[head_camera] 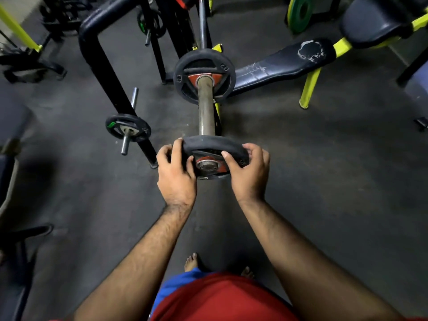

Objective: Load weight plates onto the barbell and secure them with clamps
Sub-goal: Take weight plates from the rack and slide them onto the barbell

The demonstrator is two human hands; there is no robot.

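At the near end of the barbell sleeve point(205, 105), a small black weight plate point(214, 156) is being held with its hole right on the tip of the sleeve, barely started. It's gripped at both sides: the left hand point(176, 174) is wrapped round the left rim, the right hand point(250, 172) round the right rim, fingers point(225, 156) of both clenched on the plate with thumbs pressed on its face. A bigger plate point(205, 76) is already seated far down the sleeve, well apart from this one.

Biggest worry: the whole bar could be tipped or rolled if the plate gets shoved hard, since how the bar is supported can't really be seen past the big plate. Next: the plate looks tilted a bit, so it could bind on the sleeve instead of sliding, and if it's yanked free it might be dropped. Bare toes point(192, 260) are visible on the floor point(324, 181) just below, so that would hurt. Smallest: fingers could be pinched between the two plates once they're pushed together.

Hard to make out: no clamps can be spotted anywhere. The far end of the bar is cut off by the rack point(111, 72), the plate markings are too blurry to read, and the rust-ish colour of the sleeve could mean extra drag, but that's a guess.
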